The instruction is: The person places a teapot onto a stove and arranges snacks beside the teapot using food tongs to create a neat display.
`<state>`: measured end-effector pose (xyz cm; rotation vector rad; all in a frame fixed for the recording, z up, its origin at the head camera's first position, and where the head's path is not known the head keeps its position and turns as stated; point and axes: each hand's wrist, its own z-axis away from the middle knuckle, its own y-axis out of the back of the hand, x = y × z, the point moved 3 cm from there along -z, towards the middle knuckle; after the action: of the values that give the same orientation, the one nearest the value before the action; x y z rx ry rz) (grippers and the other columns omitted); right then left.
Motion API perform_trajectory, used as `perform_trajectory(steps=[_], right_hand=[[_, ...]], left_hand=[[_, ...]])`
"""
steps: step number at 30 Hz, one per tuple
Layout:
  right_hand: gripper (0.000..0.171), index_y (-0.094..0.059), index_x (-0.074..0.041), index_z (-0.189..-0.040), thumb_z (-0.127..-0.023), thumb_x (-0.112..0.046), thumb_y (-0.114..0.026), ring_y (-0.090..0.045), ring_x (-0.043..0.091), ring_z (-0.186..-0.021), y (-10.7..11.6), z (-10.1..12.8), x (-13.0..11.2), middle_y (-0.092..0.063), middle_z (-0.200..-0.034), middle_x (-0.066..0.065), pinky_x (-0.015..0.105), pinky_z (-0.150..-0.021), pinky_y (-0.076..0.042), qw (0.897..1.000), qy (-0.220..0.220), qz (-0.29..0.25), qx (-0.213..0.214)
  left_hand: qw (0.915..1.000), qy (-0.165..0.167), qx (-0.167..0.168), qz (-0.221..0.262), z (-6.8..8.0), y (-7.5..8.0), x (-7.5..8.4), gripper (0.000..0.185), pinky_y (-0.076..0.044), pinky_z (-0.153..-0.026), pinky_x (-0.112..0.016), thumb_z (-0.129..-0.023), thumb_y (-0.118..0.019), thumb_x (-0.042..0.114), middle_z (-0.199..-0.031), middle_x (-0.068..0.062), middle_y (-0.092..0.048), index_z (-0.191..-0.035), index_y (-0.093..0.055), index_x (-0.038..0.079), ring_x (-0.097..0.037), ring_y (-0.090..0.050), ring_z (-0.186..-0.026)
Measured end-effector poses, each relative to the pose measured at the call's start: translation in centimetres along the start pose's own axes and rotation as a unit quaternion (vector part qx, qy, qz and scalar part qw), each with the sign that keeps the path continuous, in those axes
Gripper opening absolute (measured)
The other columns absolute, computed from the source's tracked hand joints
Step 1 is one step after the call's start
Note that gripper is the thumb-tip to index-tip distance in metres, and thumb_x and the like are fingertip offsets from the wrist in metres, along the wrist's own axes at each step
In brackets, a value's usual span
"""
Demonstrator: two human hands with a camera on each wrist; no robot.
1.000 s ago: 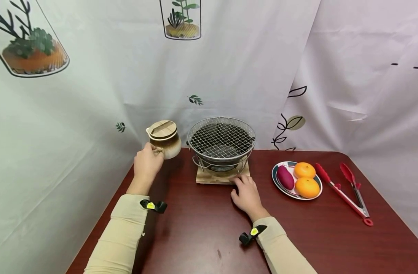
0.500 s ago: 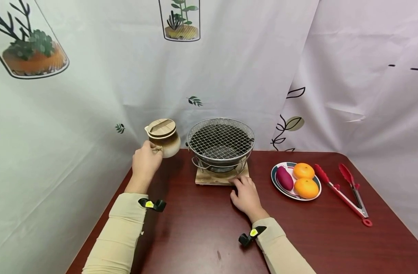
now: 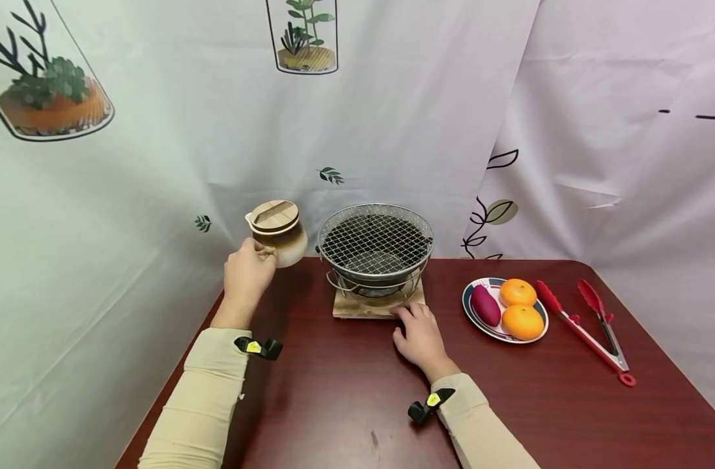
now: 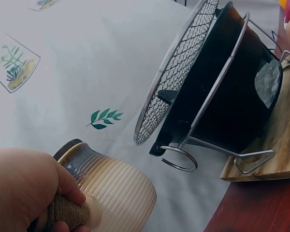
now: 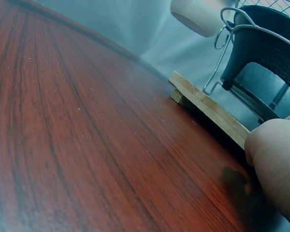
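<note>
the left hand [image 3: 247, 276] grips the rope-wrapped handle of the lidded ceramic jug [image 3: 278, 232], now lifted slightly higher, clear of the table [image 3: 346, 404] beside the grill [image 3: 376, 247]; the right hand [image 3: 419, 335] rests relaxed against the wooden base [image 3: 357, 307], with open tabletop toward the near edge
</note>
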<state>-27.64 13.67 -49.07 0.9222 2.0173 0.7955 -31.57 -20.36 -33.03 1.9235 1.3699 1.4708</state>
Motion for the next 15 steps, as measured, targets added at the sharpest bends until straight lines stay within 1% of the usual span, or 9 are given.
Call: perform_trajectory(steps=[5, 12, 15], right_hand=[[0.036, -0.071, -0.014, -0.117, -0.081, -0.011, -0.070, -0.052, 0.035, -0.114, -0.1, 0.0, 0.0, -0.060, -0.119, 0.009, 0.055, -0.099, -0.041, 1.000, 0.006, 0.001, 0.002], [0.040, -0.070, -0.013, -0.119, -0.080, -0.013, -0.068, -0.051, 0.035, -0.117, -0.4, 0.1, 0.2, -0.059, -0.121, 0.010, 0.055, -0.100, -0.041, 1.000, 0.005, 0.010, -0.008], [0.039, -0.069, -0.014, -0.119, -0.080, -0.013, -0.068, -0.051, 0.035, -0.117, -0.3, 0.1, 0.3, -0.059, -0.122, 0.010, 0.055, -0.101, -0.041, 1.000, 0.005, 0.010, -0.007]], left_hand=[[0.9999, -0.006, 0.008, 0.000, -0.4, 0.3, 0.2, 0.029, -0.048, -0.083, -0.061, -0.089, -0.059, 0.028, -0.100, -0.027, -0.069, -0.104, -0.060, 0.002, -0.053, -0.063, -0.096], [0.9996, -0.018, 0.017, 0.012, -0.8, 0.8, 0.8, 0.030, -0.049, -0.081, -0.061, -0.090, -0.060, 0.028, -0.099, -0.026, -0.070, -0.105, -0.062, 0.002, -0.052, -0.064, -0.094], [0.9996, -0.020, 0.014, 0.012, -1.0, 1.0, 1.1, 0.030, -0.049, -0.081, -0.061, -0.091, -0.059, 0.028, -0.099, -0.026, -0.070, -0.105, -0.062, 0.002, -0.052, -0.065, -0.094]])
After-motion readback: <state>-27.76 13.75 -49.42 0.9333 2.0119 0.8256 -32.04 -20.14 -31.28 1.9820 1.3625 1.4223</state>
